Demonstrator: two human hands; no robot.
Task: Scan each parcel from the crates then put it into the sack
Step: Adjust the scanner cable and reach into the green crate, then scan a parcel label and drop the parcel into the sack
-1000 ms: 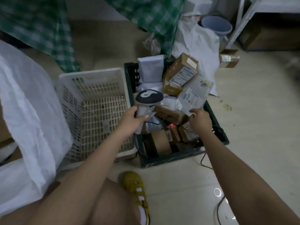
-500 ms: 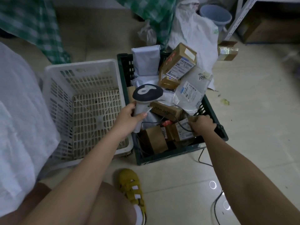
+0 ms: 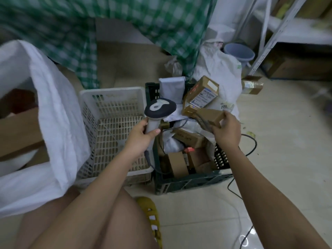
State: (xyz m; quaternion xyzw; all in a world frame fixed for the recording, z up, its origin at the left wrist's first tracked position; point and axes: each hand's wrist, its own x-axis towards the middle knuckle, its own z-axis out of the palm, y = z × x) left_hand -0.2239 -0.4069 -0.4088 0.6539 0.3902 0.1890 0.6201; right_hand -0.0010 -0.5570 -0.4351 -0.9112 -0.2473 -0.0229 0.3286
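Since the earlier frame, our right hand has lifted a small box above the green crate. Our left hand grips the scanner beside it; scanning comes next, we judge.

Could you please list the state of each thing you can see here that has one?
Left hand: grips the scanner.
Right hand: holds a small box above the green crate.
Green crate: holds parcels.
White crate: holds nothing visible.
Sack: mouth open.
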